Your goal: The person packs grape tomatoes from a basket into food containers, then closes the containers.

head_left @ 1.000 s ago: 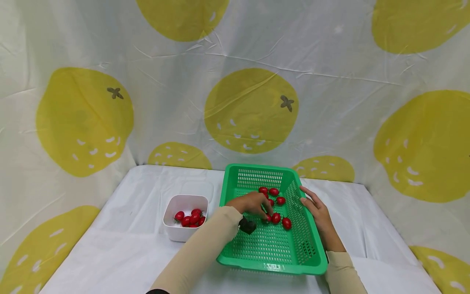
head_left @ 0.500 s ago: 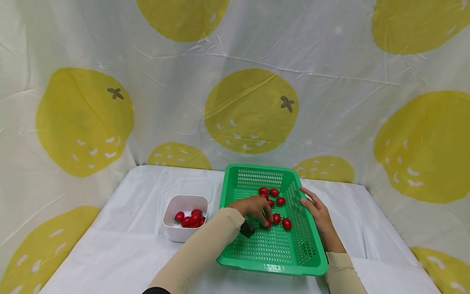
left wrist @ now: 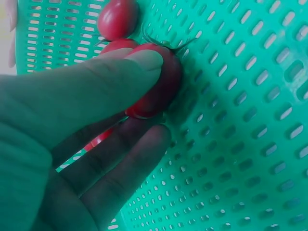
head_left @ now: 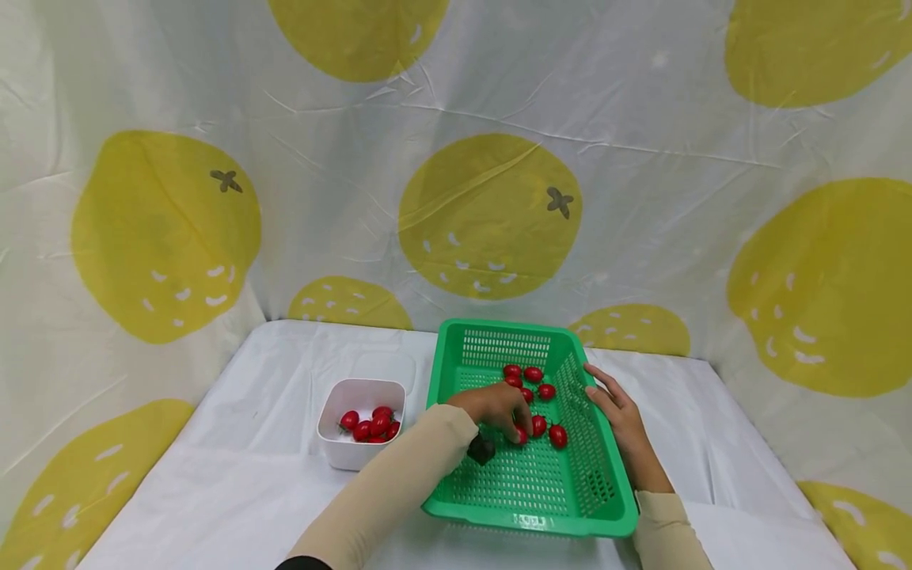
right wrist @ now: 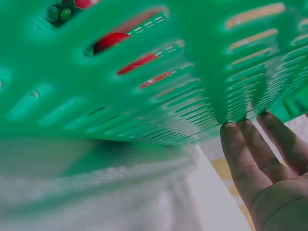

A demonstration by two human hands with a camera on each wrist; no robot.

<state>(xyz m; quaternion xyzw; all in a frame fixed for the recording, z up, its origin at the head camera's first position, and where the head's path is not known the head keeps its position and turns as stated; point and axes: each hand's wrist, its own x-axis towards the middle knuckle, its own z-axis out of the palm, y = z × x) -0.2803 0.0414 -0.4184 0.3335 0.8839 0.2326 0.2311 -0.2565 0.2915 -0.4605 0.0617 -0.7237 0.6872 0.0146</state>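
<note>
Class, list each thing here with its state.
White box: uncovered, partly filled with tomatoes
Clear lid: off, lying flat behind the box
Green basket: uncovered, holding more tomatoes
Left grip: pinching a tomato inside the basket
That tomato: green top on
Right grip: open, touching the basket's side

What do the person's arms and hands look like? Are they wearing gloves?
Nope, the left hand and right hand are bare. The left sleeve and right sleeve are plain beige. A small black block shows by the left cuff, and what looks like a black band crosses that arm lower down.
</note>
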